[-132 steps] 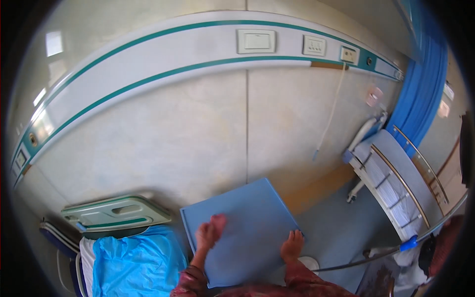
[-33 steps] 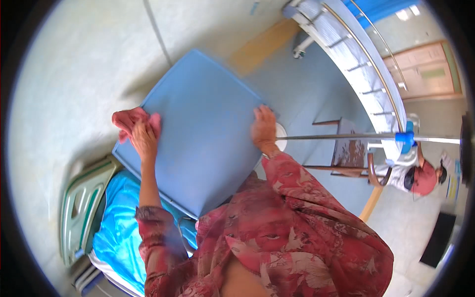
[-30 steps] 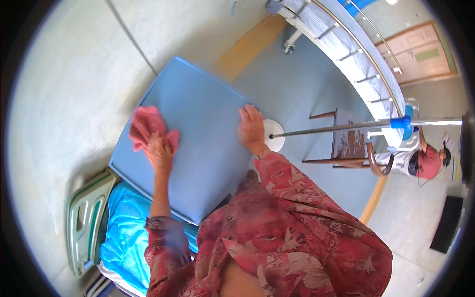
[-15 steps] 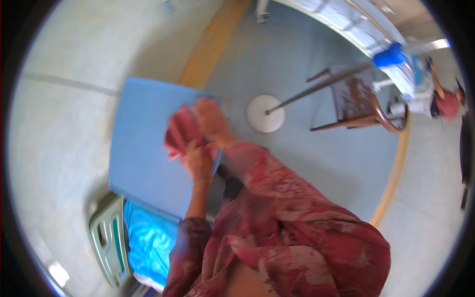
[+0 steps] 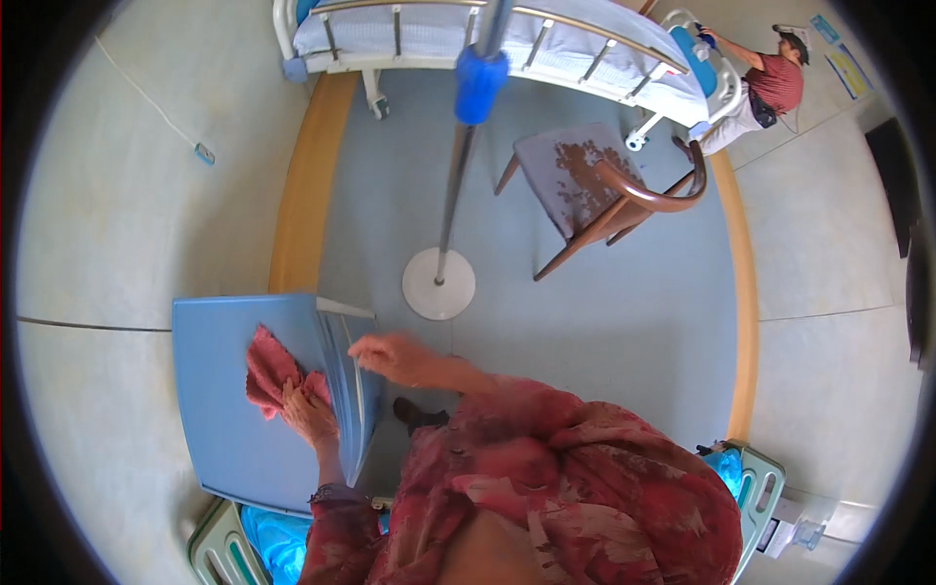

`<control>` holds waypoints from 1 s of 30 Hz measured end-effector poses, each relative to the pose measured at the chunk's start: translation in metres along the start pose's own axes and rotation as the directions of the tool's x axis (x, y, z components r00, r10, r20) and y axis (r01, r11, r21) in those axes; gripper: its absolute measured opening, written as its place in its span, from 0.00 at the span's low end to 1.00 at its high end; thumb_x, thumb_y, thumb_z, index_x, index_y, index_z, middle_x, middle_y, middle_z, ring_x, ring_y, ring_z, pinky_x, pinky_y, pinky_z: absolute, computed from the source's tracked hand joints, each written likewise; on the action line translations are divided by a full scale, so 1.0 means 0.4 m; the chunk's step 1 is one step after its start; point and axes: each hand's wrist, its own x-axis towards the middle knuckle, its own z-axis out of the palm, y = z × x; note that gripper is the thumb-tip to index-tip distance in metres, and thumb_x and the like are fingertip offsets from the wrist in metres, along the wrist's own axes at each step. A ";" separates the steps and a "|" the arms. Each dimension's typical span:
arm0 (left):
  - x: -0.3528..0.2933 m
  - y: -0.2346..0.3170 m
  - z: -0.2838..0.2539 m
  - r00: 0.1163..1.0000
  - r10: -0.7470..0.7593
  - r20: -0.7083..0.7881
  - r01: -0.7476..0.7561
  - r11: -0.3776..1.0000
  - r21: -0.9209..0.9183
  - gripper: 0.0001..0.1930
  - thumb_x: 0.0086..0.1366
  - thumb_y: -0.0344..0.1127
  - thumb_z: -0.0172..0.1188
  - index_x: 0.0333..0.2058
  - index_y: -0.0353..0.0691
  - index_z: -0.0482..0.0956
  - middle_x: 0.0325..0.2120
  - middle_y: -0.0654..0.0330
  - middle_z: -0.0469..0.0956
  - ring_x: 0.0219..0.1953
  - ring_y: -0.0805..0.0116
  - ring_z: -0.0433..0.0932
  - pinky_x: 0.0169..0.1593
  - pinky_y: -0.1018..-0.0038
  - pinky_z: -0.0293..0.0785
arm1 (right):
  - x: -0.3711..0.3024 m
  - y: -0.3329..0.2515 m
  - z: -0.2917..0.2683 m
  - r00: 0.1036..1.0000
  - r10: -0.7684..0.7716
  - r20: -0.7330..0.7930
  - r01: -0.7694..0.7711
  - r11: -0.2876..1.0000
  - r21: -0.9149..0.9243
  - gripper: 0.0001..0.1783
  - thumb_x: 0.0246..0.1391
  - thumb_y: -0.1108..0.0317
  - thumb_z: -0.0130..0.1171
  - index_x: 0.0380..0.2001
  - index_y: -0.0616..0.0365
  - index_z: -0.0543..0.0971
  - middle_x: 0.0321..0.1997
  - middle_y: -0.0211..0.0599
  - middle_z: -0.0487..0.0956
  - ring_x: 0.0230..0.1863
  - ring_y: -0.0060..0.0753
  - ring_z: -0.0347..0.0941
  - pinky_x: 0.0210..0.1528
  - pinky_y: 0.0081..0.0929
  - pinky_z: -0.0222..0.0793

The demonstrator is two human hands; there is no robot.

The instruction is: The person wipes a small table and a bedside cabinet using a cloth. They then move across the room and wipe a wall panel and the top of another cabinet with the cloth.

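A crumpled red cloth (image 5: pixel 271 369) lies on the top of a light blue bedside cabinet (image 5: pixel 234 444). My left hand (image 5: pixel 310 414) presses on the cloth's near end, its fingers over the fabric. Just right of the cabinet's front edge, my right hand (image 5: pixel 395 359) is off the cloth. Its fingers are curled in beside the pale edge of the cabinet front, slightly blurred, and whether they grip that edge cannot be made out.
A metal pole on a round white base (image 5: pixel 439 300) stands ahead. Beyond it are a brown wooden chair (image 5: pixel 575 175) with a stained seat and a railed bed (image 5: pixel 419 39). A person (image 5: pixel 775 83) works at the far right. Green bed panels (image 5: pixel 216 551) flank me.
My right hand has left the cloth and moved to the cabinet's front edge. The left hand stays on the cloth. My view has turned, showing more of the bed and chair.
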 end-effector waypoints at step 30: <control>-0.003 -0.061 0.069 0.992 0.020 -0.121 -0.038 0.988 -0.149 0.13 0.63 0.40 0.50 0.41 0.38 0.71 0.53 0.53 0.69 0.58 0.56 0.63 0.60 0.55 0.54 | -0.604 -1.038 -0.136 0.153 -0.944 0.293 0.381 -0.217 -0.899 0.15 0.54 0.66 0.52 0.41 0.65 0.73 0.33 0.41 0.78 0.35 0.32 0.74 0.39 0.27 0.71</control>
